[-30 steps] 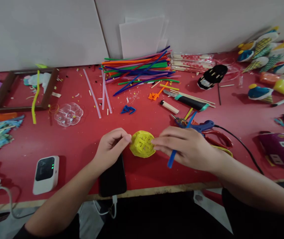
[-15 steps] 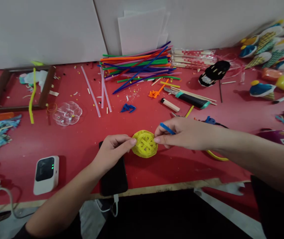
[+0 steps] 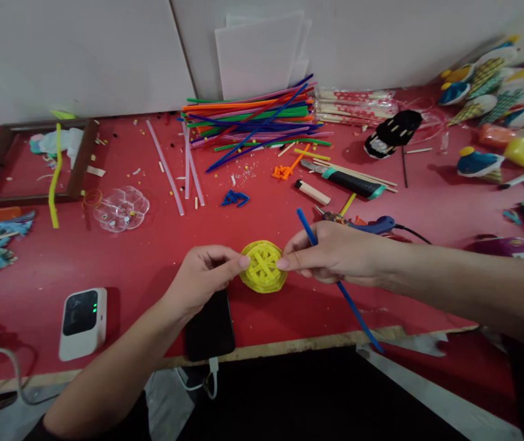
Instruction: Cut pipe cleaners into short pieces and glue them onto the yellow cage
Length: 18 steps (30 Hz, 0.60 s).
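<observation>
1. Two hands at work over the red worktop (image 3: 152, 245), w/ a yellow woven disc (image 3: 263, 283) btwn them.
2. L hand (image 3: 207, 275): thumb & fingers pinched narrow on the disc's left edge.
3. R hand (image 3: 329, 252): thumb & fingertips at the disc's right edge; same hand also grips a blue strip (image 3: 358, 315), slanting, upper end sticking out beyond the fingers, lower end reaching past the worktop's near edge.
4. Just below L hand, partly under it: black phone (image 3: 209, 334), white cable plugged in.
5. Well left of L hand: white device (image 3: 82, 324) w/ green lights.
6. Beyond the hands, approx. midway: pile of short blue pcs (image 3: 234, 198); farther off, bundle of mixed-colour strips (image 3: 253, 125).
7. Beyond R hand: cutter (image 3: 352, 184) w/ blk/green handle, beside thin sticks; nearer R hand, blue-handled tool (image 3: 376, 225), partly hidden.
</observation>
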Available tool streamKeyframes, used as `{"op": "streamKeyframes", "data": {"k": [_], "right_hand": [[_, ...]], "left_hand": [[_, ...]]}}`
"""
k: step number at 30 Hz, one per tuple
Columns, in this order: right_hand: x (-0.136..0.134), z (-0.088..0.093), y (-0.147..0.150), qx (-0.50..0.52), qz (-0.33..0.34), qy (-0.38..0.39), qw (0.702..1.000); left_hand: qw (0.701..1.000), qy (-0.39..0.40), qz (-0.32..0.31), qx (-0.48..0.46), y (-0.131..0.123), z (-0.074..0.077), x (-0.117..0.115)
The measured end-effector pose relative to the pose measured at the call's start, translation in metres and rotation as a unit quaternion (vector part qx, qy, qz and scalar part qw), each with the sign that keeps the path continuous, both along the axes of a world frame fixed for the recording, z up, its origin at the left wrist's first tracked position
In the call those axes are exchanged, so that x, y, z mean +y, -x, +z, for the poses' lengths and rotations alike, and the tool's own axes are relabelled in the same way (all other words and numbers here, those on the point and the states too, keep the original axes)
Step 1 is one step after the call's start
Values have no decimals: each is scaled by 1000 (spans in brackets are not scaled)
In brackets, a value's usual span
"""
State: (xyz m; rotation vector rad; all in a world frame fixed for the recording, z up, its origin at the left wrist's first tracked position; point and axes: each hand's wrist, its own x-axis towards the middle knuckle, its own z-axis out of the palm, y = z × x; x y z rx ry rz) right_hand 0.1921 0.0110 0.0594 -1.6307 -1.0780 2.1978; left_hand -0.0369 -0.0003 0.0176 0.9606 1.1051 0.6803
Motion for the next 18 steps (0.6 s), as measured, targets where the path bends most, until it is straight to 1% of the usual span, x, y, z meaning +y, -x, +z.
{"op": "streamKeyframes", "data": {"k": [4,8,11,18], "right_hand": [[-4,-3,1,20,-26,-3,999],[-8,-5,1,25,-42,-5,999],[-10,-6,2,26,-55,-11,998],[-15,-12,4,37,-54,-24,998]], "left_hand": [[1000,-25,-8,6,-1,-1,-2],[998,-65,6,12,-4,0,-4],[997,-69,9,10,-5,-1,-5],[996,-86,24,8,-7,-4,-9]]}}
